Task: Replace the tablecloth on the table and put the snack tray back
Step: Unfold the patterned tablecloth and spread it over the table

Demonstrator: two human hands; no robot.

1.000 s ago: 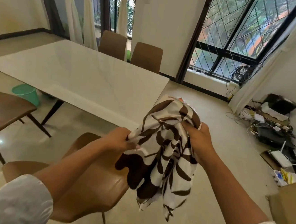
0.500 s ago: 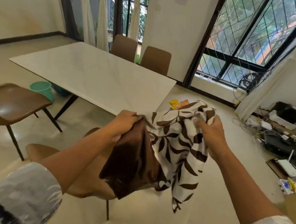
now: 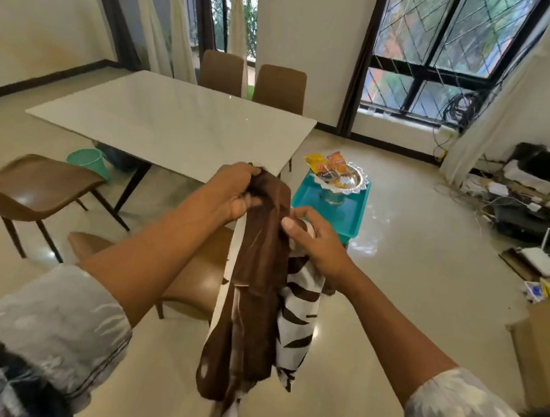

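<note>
Tablecloth (image 3: 260, 274) hangs bunched, gripped by left hand (image 3: 234, 194) and right hand (image 3: 310, 242), near the pale table (image 3: 174, 124); snack tray (image 3: 342, 214) on floor (image 3: 413, 255).

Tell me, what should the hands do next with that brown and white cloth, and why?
Probably spread the hands apart to shake the tablecloth open. It hangs bunched in a long bundle, the left hand gripping its top and the right hand pinching it alongside, while the table has no cloth on it. The snack tray sits down beside the table.
</note>
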